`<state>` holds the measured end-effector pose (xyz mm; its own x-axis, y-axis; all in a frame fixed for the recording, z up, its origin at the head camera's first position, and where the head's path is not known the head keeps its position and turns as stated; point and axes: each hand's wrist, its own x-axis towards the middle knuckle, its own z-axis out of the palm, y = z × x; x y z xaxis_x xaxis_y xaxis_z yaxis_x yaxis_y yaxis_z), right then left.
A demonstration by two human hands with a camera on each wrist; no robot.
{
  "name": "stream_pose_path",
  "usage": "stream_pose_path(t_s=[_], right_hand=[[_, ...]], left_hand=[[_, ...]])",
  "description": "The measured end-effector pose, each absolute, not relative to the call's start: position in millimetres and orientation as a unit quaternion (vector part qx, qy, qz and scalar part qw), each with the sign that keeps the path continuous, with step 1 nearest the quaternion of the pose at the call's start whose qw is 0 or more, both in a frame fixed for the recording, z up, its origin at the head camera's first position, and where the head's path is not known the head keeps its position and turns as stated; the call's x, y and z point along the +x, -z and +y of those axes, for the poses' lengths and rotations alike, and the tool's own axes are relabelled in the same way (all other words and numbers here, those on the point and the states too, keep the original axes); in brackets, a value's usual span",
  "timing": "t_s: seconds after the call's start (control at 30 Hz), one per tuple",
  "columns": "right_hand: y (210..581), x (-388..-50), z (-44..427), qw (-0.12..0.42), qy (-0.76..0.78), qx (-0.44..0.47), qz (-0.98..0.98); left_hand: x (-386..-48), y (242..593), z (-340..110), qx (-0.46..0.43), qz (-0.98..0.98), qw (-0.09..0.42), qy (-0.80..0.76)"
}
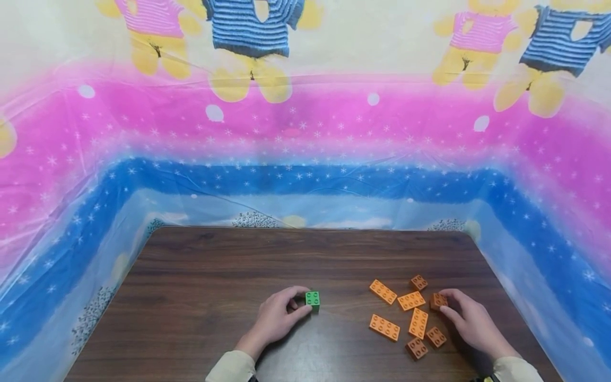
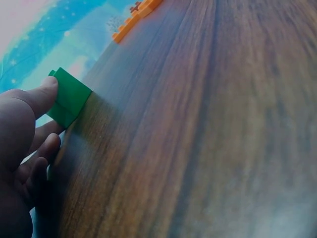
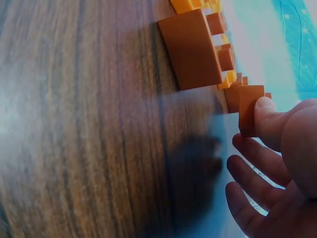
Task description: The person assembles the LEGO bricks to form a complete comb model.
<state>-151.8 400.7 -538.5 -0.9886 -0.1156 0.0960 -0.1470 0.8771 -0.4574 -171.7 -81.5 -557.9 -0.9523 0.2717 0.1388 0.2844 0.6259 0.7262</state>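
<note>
My left hand pinches a green square toy brick between thumb and fingers, left of the loose bricks. The left wrist view shows the thumb on one side of this green brick, which sits at the tabletop. Over on the right, my right hand pinches a brown square brick with thumb and forefinger. In the right wrist view the held brown brick appears tilted, while the other fingers spread loosely below it. Several longer orange bricks lie studs-up just left of the right hand.
Three more brown square bricks lie near the orange ones: one at the back, two nearer the front, the right one and the left one. The dark wooden table is backed and flanked by a printed cloth.
</note>
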Motion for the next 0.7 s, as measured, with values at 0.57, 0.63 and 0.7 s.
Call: stream_pose_path(t_s=[0.57,0.63,0.7], right_hand=[[522,-149,382,0.071,-0.272,0.084,-0.956],[520,-149,379,0.069,-0.275,0.083,-0.955],[518,-148,376,0.067,-0.276,0.081,-0.955]], left_hand=[[-170,558,-80,-0.155,-0.902,0.022,0.402],[-170,558,-80,-0.154,-0.902,0.022,0.403],[-170,558,-80,-0.155,-0.901,0.021,0.404]])
